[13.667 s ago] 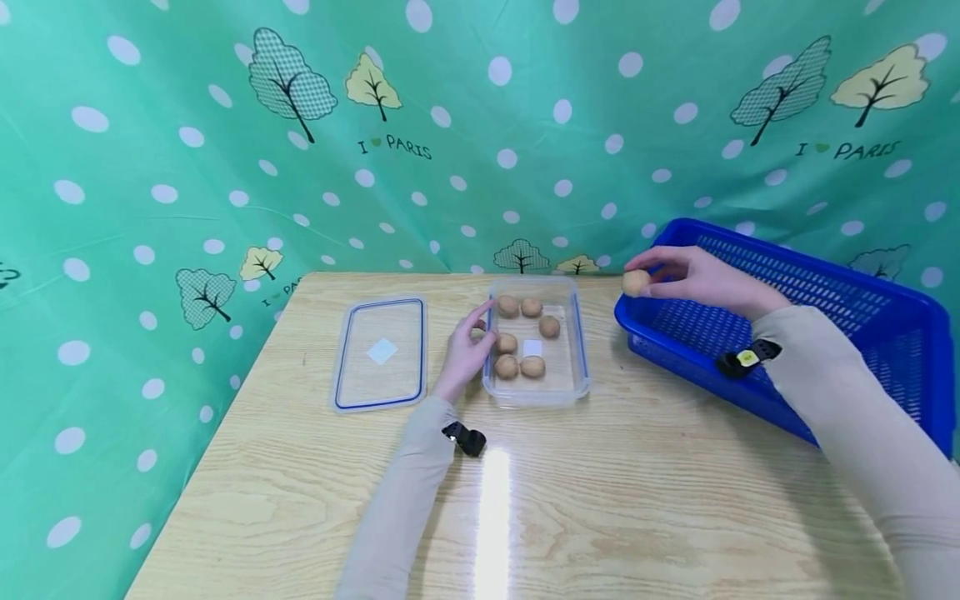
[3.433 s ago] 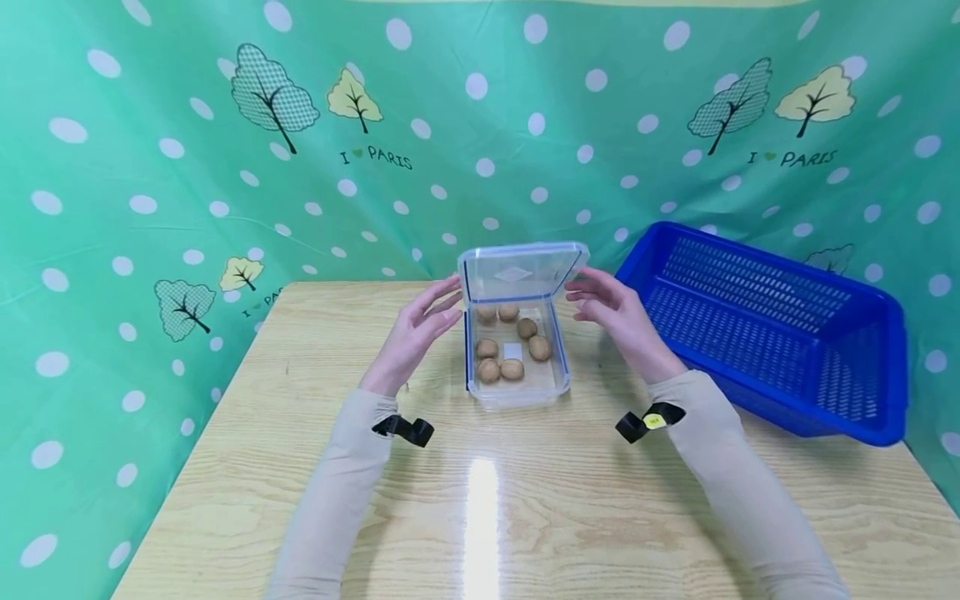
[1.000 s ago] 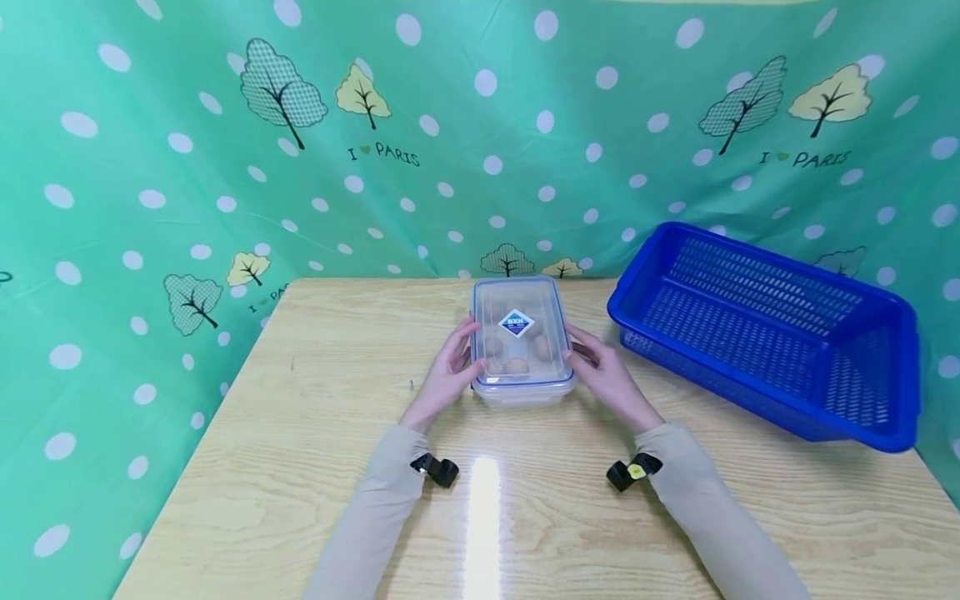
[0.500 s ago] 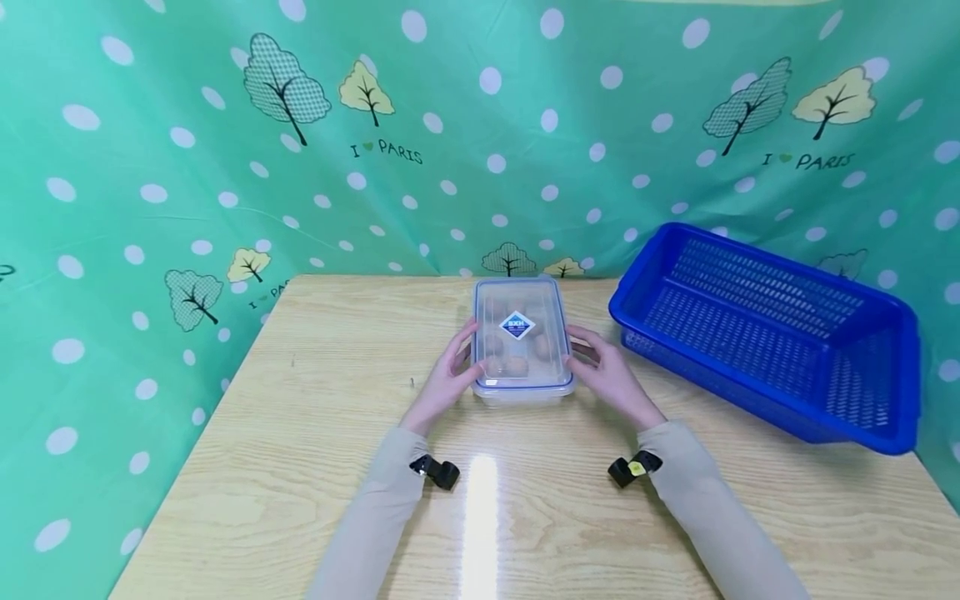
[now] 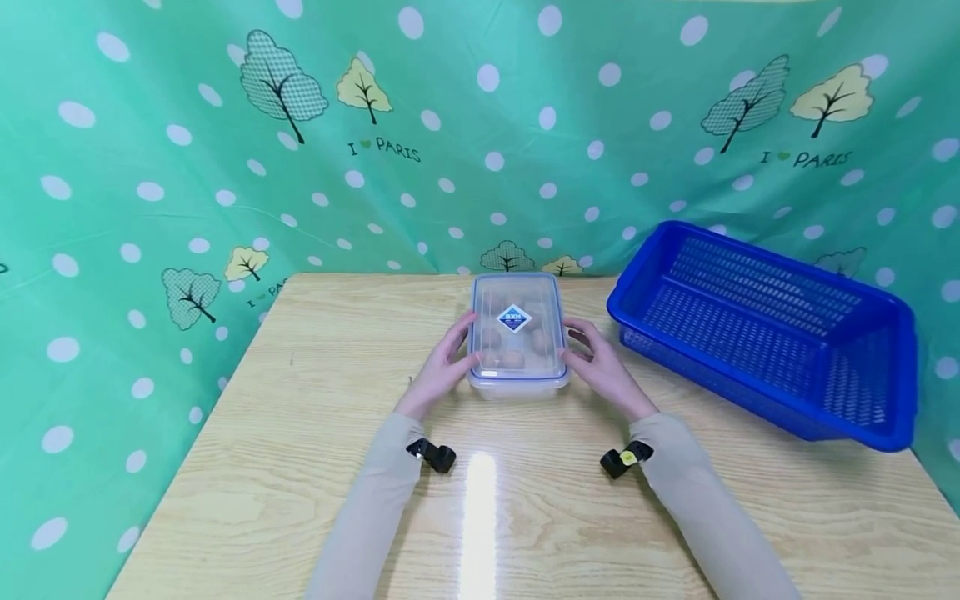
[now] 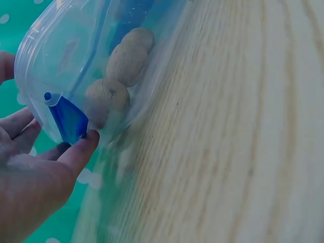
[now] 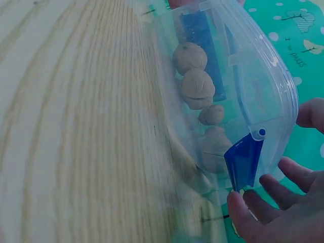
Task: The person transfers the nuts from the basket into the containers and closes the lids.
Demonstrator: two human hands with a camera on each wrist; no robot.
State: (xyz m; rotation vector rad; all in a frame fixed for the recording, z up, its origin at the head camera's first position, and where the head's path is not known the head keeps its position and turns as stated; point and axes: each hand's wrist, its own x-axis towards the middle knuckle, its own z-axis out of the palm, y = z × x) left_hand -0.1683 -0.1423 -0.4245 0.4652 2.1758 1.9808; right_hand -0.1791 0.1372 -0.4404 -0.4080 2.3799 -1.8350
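Note:
A clear plastic food container (image 5: 521, 388) stands on the table with its blue-edged lid (image 5: 517, 287) lying on top. Several walnuts (image 6: 126, 63) show through its walls. My left hand (image 5: 441, 368) is at the left side, thumb tip touching the lower edge of a blue side latch (image 6: 68, 121). At the right side my right hand (image 5: 606, 373) mirrors it, its thumb right at the other blue latch (image 7: 245, 162). Both latches slant outward from the walls. Fingers of both hands are loosely bent and spread along the sides.
A blue perforated plastic basket (image 5: 757, 404) stands at the right, angled, with nothing visible inside. The wooden table (image 5: 300, 467) ends at a green dotted cloth (image 5: 450, 100) hanging behind and at the left.
Earlier, my right hand held a walnut by the basket while the lid lay at the left. Both hands then lowered the lid onto the container. They have stayed at its sides this last second.

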